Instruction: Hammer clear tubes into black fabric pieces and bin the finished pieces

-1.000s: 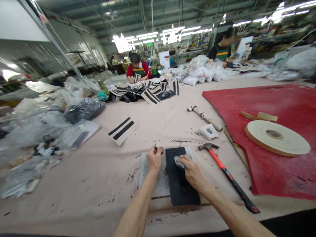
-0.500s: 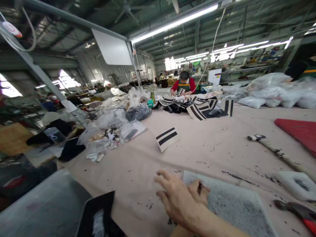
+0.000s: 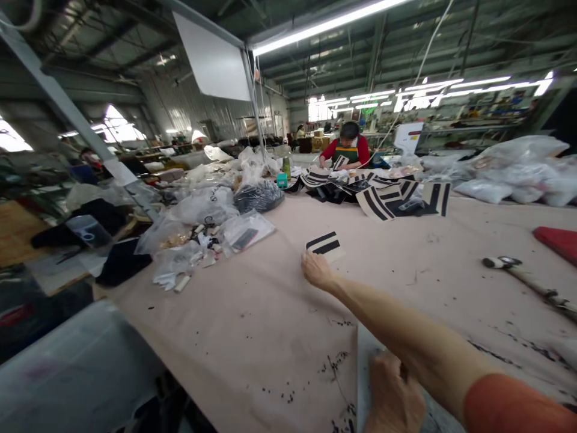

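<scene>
My right hand (image 3: 318, 270) reaches out over the table, fingers closed on the near left corner of a small cream piece with black stripes (image 3: 329, 245). The piece looks like fabric and lies on the pinkish table cover. Below the outstretched right forearm, my left hand (image 3: 395, 394) is closed at the grey-white board (image 3: 364, 355). Something small and dark shows at its fingers, too hidden to name. The right arm covers much of the board.
A hammer (image 3: 511, 264) lies at the right near a red piece (image 3: 559, 242). Clear plastic bags (image 3: 202, 207) crowd the left side. More striped pieces (image 3: 378, 201) are heaped at the back, before a co-worker in red sleeves (image 3: 347, 147). Black bits (image 3: 288, 397) dot the cover.
My right hand has moved from above my left hand, forward to the striped piece, and closed on its corner. The black piece at lower left has mostly dropped out of view.
</scene>
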`<state>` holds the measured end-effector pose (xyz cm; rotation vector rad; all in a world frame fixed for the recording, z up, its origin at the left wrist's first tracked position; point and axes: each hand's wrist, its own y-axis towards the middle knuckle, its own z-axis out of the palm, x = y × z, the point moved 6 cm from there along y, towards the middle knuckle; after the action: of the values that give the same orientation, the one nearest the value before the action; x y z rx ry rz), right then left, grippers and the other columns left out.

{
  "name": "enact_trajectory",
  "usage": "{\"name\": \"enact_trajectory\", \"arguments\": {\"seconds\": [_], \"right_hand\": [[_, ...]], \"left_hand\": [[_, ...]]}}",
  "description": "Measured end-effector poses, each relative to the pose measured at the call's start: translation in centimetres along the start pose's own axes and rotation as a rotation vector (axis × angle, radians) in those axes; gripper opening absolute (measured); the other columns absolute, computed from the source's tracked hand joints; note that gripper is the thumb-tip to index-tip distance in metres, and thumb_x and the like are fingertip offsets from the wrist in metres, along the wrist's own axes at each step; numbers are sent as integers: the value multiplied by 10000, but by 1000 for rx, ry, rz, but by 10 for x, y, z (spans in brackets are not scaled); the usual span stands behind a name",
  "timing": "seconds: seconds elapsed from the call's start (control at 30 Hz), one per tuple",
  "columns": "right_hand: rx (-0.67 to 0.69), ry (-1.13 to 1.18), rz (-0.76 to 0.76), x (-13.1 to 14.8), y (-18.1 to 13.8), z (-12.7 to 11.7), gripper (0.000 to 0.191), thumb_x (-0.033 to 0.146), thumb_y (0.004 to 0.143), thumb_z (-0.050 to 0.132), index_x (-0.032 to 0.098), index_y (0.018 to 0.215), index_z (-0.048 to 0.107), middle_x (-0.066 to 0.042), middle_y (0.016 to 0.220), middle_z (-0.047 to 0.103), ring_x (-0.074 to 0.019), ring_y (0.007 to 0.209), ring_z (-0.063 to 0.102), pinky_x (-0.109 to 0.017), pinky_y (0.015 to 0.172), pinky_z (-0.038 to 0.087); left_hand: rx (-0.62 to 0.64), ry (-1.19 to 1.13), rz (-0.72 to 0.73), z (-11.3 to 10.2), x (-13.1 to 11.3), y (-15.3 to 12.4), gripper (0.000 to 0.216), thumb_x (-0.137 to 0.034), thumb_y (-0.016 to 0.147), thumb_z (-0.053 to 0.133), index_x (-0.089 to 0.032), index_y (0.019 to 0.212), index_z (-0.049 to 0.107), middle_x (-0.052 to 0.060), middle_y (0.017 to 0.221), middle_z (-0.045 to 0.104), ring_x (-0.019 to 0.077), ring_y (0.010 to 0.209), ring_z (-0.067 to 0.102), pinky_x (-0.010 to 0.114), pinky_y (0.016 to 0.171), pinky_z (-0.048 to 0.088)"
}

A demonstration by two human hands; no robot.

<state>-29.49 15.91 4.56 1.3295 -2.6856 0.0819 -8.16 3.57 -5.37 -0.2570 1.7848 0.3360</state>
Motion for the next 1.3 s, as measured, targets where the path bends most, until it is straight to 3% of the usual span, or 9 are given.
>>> {"name": "enact_trajectory", "arguments": {"seconds": [0.17,0.37,0.53,0.67,0.83,0.9,1.03,1.17,1.3], "right_hand": [[-199,161,209,-88,-34,-57,284,167,983,478,103,1181,671,-156,1073,706,-266,1027,667,-364,920,502],[-542,342,605,-184,-227,-101,369,305,963,490,119,1200,702,-88,1057,731,-191,926,677,-289,838,516],[-780,1029,1028,-170,-409,-19,607,583,712,673,102,1078,731,-100,949,730,-246,794,685,-360,739,557],[-759,1370,1241,-110,-478,55,814,650,623,751,73,1188,654,-110,900,722,-250,764,685,-370,757,572],[-321,1495,1122,-60,-496,78,799,702,753,597,82,1257,585,-60,732,663,-196,537,618,-293,493,450],[-337,1351,1059,-70,-496,59,691,683,821,525,81,1147,621,-34,667,604,-164,497,565,-283,484,422],[-637,914,737,-122,-461,-6,464,443,895,492,134,1222,607,-102,1009,654,-189,780,620,-347,725,532],[-354,805,235,-144,-390,-11,725,149,627,453,118,1343,564,-164,1503,435,-274,1411,390,-504,1201,310],[-254,785,154,-145,-378,12,816,94,541,440,88,1349,557,-155,1478,461,-240,1429,364,-455,1237,270]], "left_hand": [[-5,10,-45,-8,-10,2,94,-212,845,563,-172,798,633,45,762,671,168,723,578,295,685,352],[-36,-14,-44,-18,-12,2,255,-403,865,593,-170,764,612,27,672,632,152,633,551,268,638,366],[-281,-188,-140,-40,3,0,397,-548,785,674,-159,864,693,79,831,749,200,795,699,270,751,513],[-251,-150,-139,-43,8,1,429,-566,765,704,-159,900,716,75,871,761,197,834,711,273,808,534],[-167,-135,-37,-40,5,-2,411,-535,793,711,-151,940,716,77,903,754,187,848,710,278,831,552],[-146,-149,-19,-38,4,-1,400,-523,796,714,-147,931,709,78,900,748,187,846,706,281,829,556],[-116,-115,4,-30,-4,5,355,-494,812,700,-148,889,682,58,873,719,169,823,669,264,800,527],[-19,61,15,-15,-24,-2,293,-437,854,644,-156,773,631,4,712,637,126,679,556,227,663,436],[-7,106,-63,-13,-27,-21,307,-441,844,633,-147,755,633,14,683,644,136,656,563,233,633,434]]}}
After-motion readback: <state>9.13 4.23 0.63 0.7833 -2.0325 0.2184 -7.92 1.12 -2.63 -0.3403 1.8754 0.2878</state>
